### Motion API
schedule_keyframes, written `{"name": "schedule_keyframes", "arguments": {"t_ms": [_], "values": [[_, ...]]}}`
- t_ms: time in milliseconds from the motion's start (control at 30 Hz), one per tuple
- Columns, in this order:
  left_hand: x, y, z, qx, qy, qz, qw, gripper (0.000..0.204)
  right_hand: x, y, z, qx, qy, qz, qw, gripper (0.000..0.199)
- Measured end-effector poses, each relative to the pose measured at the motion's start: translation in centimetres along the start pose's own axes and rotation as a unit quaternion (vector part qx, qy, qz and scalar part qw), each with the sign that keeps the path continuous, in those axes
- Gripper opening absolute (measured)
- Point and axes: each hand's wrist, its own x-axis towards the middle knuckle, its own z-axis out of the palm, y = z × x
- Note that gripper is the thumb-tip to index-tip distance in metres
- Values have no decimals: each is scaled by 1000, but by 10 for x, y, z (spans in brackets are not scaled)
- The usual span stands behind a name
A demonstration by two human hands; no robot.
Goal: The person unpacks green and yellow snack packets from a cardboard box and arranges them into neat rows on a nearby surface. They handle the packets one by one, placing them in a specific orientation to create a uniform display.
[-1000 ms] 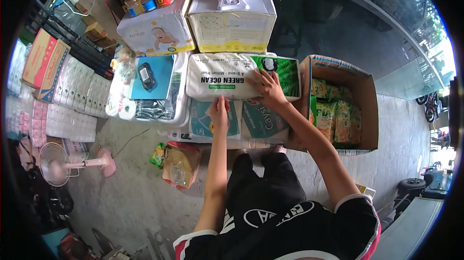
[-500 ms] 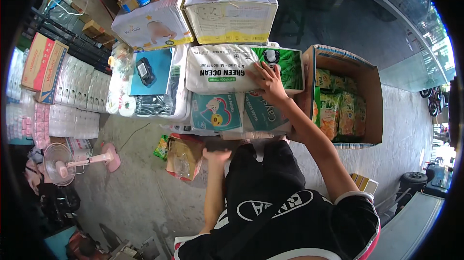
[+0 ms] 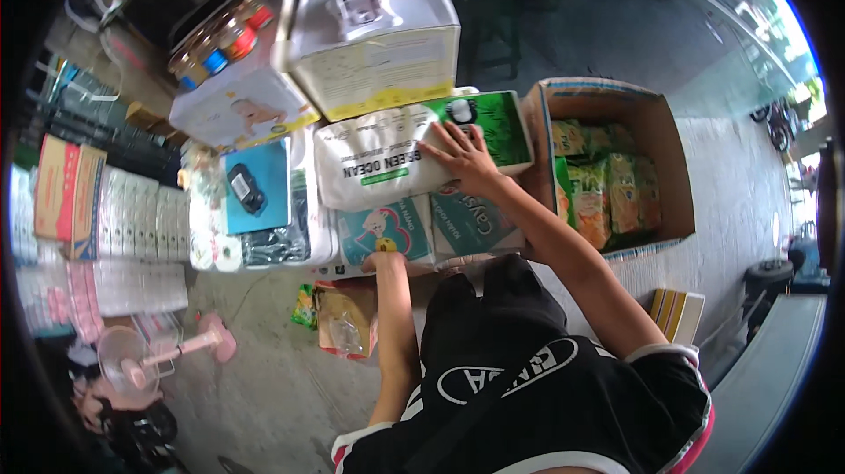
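A long white and green pack of bathroom tissue [image 3: 378, 176] lies across the stacked goods in front of me. My right hand [image 3: 465, 157] rests on its top near the green end, fingers spread and not wrapped around it. Under its near side sit teal tissue packs, one with a cartoon and heart [image 3: 374, 226] and one beside it on the right [image 3: 471, 226]. My left hand [image 3: 387, 261] touches the near edge of the cartoon pack. Its fingers are too small and partly hidden to tell whether they grip.
Behind stand a white carton [image 3: 378, 73] and a baby-picture box [image 3: 246, 113] with jars on it. To the right is an open cardboard box [image 3: 616, 249] of green and orange packets. A pink fan [image 3: 167, 355] and a small open carton [image 3: 346, 324] stand on the floor.
My left hand has risen from beside the small floor carton to the near edge of the cartoon pack. My right hand stays on the tissue pack. The view has shifted and tilted.
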Motion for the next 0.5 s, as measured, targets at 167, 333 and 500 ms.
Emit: {"name": "schedule_keyframes", "arguments": {"t_ms": [167, 333, 500], "values": [[-1, -4, 14, 52, -18, 26, 998, 33, -2, -4, -5, -19, -10, 31, 999, 114], [-10, -3, 26, 93, -18, 84, 992, 32, -6, -14, -7, -23, -24, 56, 998, 99], [-70, -34, -14, 174, 52, 315, 932, 31, -70, 21, -56, 444, -36, -64, 893, 48]]}}
